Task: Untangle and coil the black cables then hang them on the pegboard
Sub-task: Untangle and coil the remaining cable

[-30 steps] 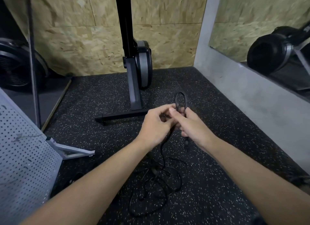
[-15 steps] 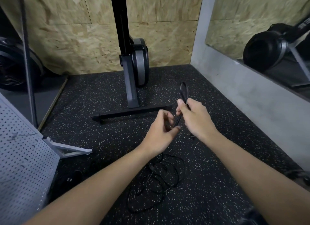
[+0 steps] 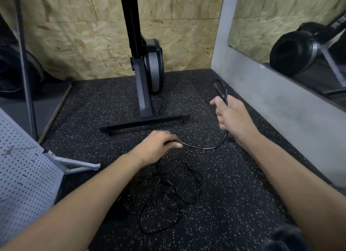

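Observation:
A thin black cable (image 3: 204, 147) sags between my two hands above the speckled floor. My right hand (image 3: 232, 118) grips a small folded loop of it, and the loop (image 3: 220, 88) sticks up past my thumb. My left hand (image 3: 159, 147) is lower and to the left, with its fingers curled round the same cable. The rest of the cable lies below in a loose tangled pile (image 3: 172, 196) on the floor. The grey pegboard (image 3: 22, 177) leans at the left edge on its metal foot (image 3: 74, 165).
A black exercise machine (image 3: 148, 67) with a floor bar (image 3: 146, 122) stands ahead against the chipboard wall. A grey ledge (image 3: 280, 108) and mirror run along the right. A fan and a black pole (image 3: 26, 69) stand at the left.
My hands have drawn apart: the right one moved up and right with the loop, the left one dropped down and left along the cable. A length of cable now stretches between them.

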### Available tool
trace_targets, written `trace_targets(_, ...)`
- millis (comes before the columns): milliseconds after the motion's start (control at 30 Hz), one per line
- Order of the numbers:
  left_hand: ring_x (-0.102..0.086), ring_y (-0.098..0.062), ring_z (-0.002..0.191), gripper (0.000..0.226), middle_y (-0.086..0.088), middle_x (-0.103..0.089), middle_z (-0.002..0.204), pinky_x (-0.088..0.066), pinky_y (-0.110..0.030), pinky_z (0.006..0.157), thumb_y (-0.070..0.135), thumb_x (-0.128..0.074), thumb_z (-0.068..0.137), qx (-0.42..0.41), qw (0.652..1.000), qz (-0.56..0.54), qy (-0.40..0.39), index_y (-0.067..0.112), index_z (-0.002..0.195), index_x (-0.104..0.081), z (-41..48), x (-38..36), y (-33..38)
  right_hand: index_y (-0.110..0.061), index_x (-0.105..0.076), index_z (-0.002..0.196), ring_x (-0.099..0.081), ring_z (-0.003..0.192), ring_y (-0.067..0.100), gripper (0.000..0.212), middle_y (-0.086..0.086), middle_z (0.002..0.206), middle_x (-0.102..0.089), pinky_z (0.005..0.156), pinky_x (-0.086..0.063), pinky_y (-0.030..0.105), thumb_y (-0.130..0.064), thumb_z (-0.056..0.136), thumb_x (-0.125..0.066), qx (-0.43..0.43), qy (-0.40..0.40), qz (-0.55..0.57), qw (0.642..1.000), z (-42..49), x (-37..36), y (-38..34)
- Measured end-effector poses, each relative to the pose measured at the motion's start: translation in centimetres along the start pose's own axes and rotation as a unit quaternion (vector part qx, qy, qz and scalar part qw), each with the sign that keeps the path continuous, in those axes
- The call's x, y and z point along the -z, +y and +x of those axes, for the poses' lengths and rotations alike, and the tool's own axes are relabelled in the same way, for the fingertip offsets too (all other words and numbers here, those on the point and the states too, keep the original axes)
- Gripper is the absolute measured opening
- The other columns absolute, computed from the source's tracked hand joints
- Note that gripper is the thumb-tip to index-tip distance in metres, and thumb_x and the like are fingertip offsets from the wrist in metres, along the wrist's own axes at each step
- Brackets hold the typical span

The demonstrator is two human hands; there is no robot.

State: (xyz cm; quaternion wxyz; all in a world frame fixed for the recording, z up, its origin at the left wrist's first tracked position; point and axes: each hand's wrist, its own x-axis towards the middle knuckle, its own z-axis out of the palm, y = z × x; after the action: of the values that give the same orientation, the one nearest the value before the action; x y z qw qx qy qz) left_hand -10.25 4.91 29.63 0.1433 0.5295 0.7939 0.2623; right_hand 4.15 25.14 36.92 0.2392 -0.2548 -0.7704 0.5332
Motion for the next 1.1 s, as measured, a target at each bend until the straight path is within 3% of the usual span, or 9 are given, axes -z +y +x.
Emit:
trace_targets(100, -0.053, 0.0, 0.089, 0.043, 0.013, -0.056, 0.097, -0.035, -0.008, 0.076, 0.045, -0.066, 0.096, -0.037, 0.999, 0.027, 0.021, 0.024, 0.133, -0.069, 0.7, 1.8, 1.6, -0.019, -0.065, 0.114, -0.04, 0.049, 0.005, 0.021, -0.006, 0.072, -0.048, 0.047, -0.035, 0.024, -0.034, 0.108, -0.053, -0.06, -0.057, -0.051, 0.995, 0.3, -0.4, 0.7)
trace_targets(233, -0.051, 0.001, 0.099, 0.062, 0.019, -0.046, 0.109, -0.036, -0.017, 0.082, 0.058, -0.064, 0.095, -0.022, 0.999, 0.028, -0.009, 0.031, 0.15, -0.05, 0.8, 2.4, 2.8, -0.019, -0.063, 0.117, -0.038, 0.05, 0.004, 0.023, -0.007, 0.074, -0.046, 0.042, -0.032, 0.022, -0.037, 0.109, -0.049, -0.098, -0.09, -0.043, 0.99, 0.2, -1.2, 1.1)
trace_targets(400, -0.052, 0.005, 0.105, 0.051, 0.018, -0.05, 0.116, -0.042, -0.023, 0.09, 0.064, -0.051, 0.099, -0.023, 0.999, -0.028, 0.0, 0.029, 0.136, -0.056, 0.8, 3.1, 3.5, -0.033, -0.058, 0.106, -0.045, 0.065, 0.01, 0.028, -0.003, 0.085, -0.052, 0.055, -0.039, 0.028, -0.059, 0.104, -0.05, -0.093, -0.122, -0.1, 0.983, -0.3, -1.1, 1.1)
trace_targets(533, -0.053, 0.002, 0.088, 0.032, 0.015, -0.053, 0.103, -0.04, -0.019, 0.076, 0.051, -0.057, 0.101, -0.017, 0.999, -0.027, 0.033, 0.025, 0.12, -0.06, 0.9, 3.5, 3.9, -0.034, -0.056, 0.125, -0.048, 0.07, 0.003, 0.071, -0.014, 0.089, -0.053, 0.064, -0.039, 0.025, -0.09, 0.08, -0.054, -0.071, -0.2, -0.142, 0.967, -1.7, -1.8, -0.2)
trace_targets(600, -0.05, -0.001, 0.072, 0.027, 0.01, -0.06, 0.092, -0.039, -0.017, 0.065, 0.043, -0.071, 0.096, -0.012, 0.994, -0.06, 0.091, 0.021, 0.104, -0.058, 0.9, 3.3, 3.9, -0.037, -0.052, 0.126, -0.053, 0.082, -0.004, 0.073, -0.019, 0.097, -0.056, 0.071, -0.04, 0.025, -0.086, 0.074, -0.066, -0.045, -0.248, -0.183, 0.95, -2.2, -2.1, -0.4)
trace_targets(700, -0.053, -0.002, 0.068, 0.039, 0.007, -0.065, 0.083, -0.043, -0.016, 0.064, 0.042, -0.084, 0.085, -0.018, 0.981, -0.104, 0.161, 0.019, 0.096, -0.054, 0.8, 2.9, 4.1, -0.041, -0.051, 0.107, -0.052, 0.086, -0.004, 0.04, -0.022, 0.095, -0.052, 0.073, -0.039, 0.022, -0.06, 0.085, -0.078, -0.018, -0.291, -0.217, 0.932, -2.6, -2.9, -0.2)
trace_targets(833, -0.058, -0.007, 0.071, 0.047, 0.005, -0.066, 0.081, -0.048, -0.024, 0.064, 0.05, -0.088, 0.077, 0.0, 0.968, -0.111, 0.224, 0.022, 0.093, -0.054, 0.9, 2.8, 4.2, -0.027, -0.062, 0.122, -0.06, 0.085, 0.005, 0.023, -0.012, 0.092, -0.063, 0.075, -0.045, 0.027, -0.042, 0.105, -0.059, 0.049, -0.3, -0.286, 0.909, -2.9, -4.1, 0.3)
trace_targets(1000, -0.055, -0.006, 0.079, 0.042, 0.005, -0.063, 0.09, -0.044, -0.018, 0.069, 0.056, -0.086, 0.077, 0.008, 0.972, -0.102, 0.214, 0.023, 0.088, -0.063, 0.9, 2.6, 3.4, -0.028, -0.061, 0.091, -0.057, 0.066, 0.007, 0.021, -0.009, 0.074, -0.06, 0.066, -0.047, 0.028, -0.042, 0.106, -0.056, 0.074, -0.298, -0.276, 0.911, -2.7, -3.6, 0.9)
trace_targets(1100, -0.066, -0.014, 0.081, 0.039, 0.004, -0.072, 0.088, -0.053, -0.032, 0.08, 0.062, -0.071, 0.089, 0.037, 0.972, -0.163, 0.165, 0.023, 0.09, -0.069, 0.6, 2.7, 2.5, -0.02, -0.066, 0.091, -0.056, 0.061, 0.004, 0.03, -0.011, 0.067, -0.055, 0.065, -0.056, 0.027, -0.039, 0.108, -0.052, 0.089, -0.31, -0.22, 0.921, -2.4, -3.0, 0.6)
